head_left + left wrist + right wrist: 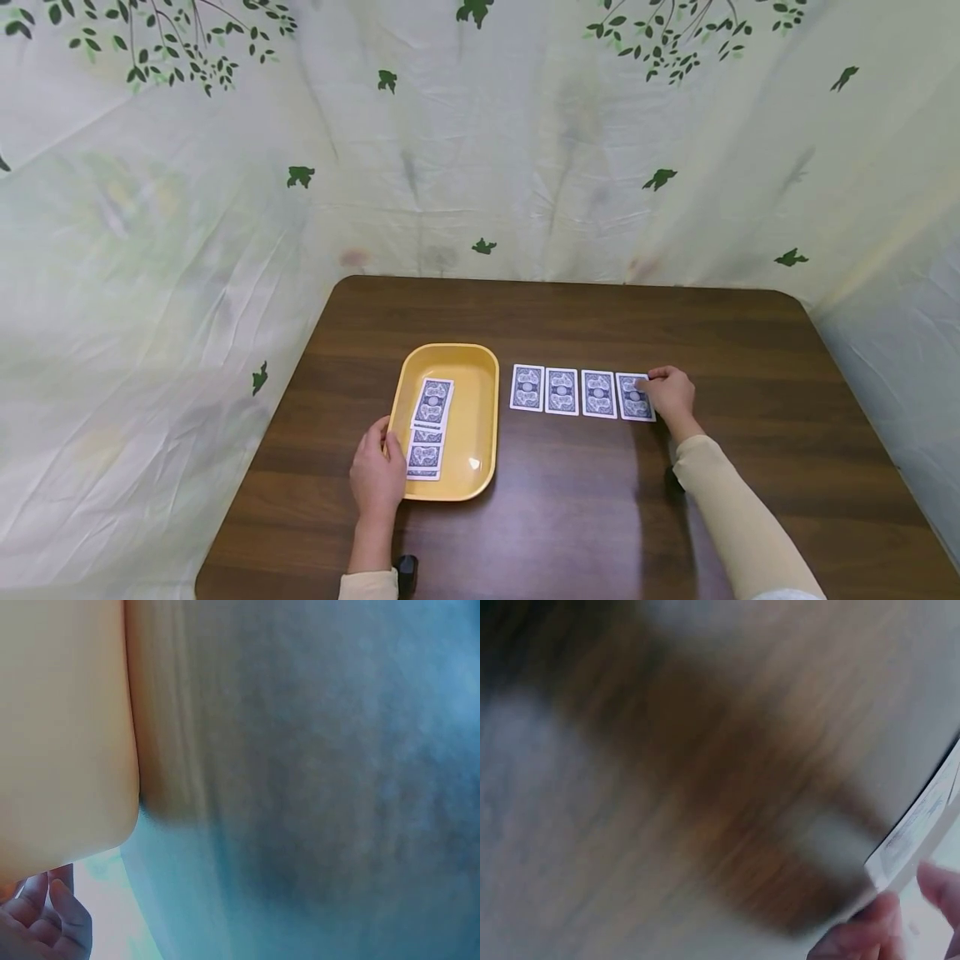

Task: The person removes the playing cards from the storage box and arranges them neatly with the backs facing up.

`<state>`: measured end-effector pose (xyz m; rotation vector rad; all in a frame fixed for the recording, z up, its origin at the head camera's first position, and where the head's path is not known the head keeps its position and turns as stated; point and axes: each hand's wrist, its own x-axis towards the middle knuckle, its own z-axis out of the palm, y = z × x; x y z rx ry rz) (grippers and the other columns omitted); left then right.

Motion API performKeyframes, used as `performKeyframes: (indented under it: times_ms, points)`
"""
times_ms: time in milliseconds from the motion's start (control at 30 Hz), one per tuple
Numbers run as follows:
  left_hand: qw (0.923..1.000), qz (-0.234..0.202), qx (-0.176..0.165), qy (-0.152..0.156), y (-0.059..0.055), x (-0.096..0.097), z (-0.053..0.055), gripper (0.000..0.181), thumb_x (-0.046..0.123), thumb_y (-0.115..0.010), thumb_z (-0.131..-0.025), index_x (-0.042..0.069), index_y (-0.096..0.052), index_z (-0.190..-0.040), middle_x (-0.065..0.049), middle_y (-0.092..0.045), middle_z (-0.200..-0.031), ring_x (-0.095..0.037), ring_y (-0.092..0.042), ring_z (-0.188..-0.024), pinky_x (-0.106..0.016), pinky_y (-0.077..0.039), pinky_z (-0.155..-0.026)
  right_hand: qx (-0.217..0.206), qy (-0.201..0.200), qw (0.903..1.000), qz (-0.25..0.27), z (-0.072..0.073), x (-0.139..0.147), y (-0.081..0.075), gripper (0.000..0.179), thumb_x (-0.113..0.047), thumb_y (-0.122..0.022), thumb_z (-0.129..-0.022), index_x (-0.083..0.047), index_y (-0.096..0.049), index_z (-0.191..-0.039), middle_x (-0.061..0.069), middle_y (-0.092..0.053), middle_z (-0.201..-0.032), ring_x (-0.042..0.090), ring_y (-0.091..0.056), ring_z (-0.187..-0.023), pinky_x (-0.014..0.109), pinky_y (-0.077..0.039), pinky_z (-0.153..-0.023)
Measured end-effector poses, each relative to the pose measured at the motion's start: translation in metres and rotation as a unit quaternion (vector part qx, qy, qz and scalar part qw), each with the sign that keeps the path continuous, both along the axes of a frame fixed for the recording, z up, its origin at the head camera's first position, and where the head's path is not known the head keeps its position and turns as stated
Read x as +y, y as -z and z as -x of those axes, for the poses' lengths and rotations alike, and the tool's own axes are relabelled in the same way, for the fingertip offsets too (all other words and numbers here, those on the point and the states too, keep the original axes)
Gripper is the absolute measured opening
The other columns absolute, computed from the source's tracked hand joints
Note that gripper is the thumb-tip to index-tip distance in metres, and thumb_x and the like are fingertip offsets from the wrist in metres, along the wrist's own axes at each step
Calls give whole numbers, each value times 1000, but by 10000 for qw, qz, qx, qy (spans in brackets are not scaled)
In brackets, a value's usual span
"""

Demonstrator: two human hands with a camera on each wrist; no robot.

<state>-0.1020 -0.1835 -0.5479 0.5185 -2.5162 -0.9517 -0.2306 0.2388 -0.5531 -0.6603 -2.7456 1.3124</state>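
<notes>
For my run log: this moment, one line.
left grip: holds tray; right grip: touches rightmost card; row: four cards; tray: face-down cards

Right fingers (866, 934) bending at a card (913, 834)

The card is slanting along the right edge, showing a white border and faint bluish print; the fingers are curling by its lower corner, one fingertip (939, 886) showing farther right; the brown counter (652, 757) is blurring across most of the view.

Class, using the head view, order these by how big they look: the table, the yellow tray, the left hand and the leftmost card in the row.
From largest to smallest:
1. Table
2. Yellow tray
3. Left hand
4. Leftmost card in the row
</notes>
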Motion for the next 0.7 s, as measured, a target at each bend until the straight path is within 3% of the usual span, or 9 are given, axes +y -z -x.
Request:
performKeyframes:
  times_ms: [167, 367, 700]
  points:
    - [10000, -21, -21, 5, 0, 1, 0, 30, 11, -51, -98, -1, -60, -124, -22, -65, -109, -41, -62, -98, -56, -46, -83, 547, 145, 9984, 47, -1, -7, -4, 27, -20, -63, -88, 4, -68, -100, 19, -68, -90, 33, -59, -86, 38, -42, -73]
    - [10000, -23, -68, -13, 0, 0, 0, 31, 13, -50, -99, -1, -59, -124, -22, -65, -110, -41, -62, -99, -55, -46, -83, 731, 207, 9971, 90, 2, -21, -14, 28, -23, -61, -86, 1, -70, -98, 12, -65, -84, 28, -56, -81, 35, -40, -68]
    - [10000, -64, -53, -3, -1, 0, -1, 31, 13, -50, -99, -1, -60, -124, -22, -65, -111, -41, -62, -99, -56, -46, -83, 1115, -258, 9921, 520, 7, -54, -35, 22, -19, -65, -87, 1, -70, -96, 6, -62, -79, 17, -52, -73, 30, -40, -66]
